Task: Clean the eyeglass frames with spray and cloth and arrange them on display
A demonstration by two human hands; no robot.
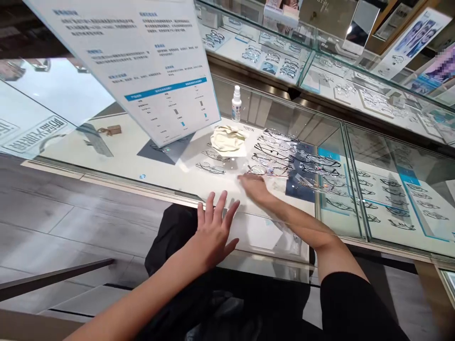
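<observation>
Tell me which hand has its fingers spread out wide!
The left hand, with its fingers fanned apart; the right hand, near the rows of glasses, has its fingers drawn together.

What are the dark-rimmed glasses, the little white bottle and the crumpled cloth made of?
Glasses: glinting clear lenses, glass or plastic; thin dark rims, plastic or metal, too small to tell. Bottle: probably smooth plastic, from its opaque white body. Cloth: maybe soft, matte fabric, since it bunches in folds.
</observation>
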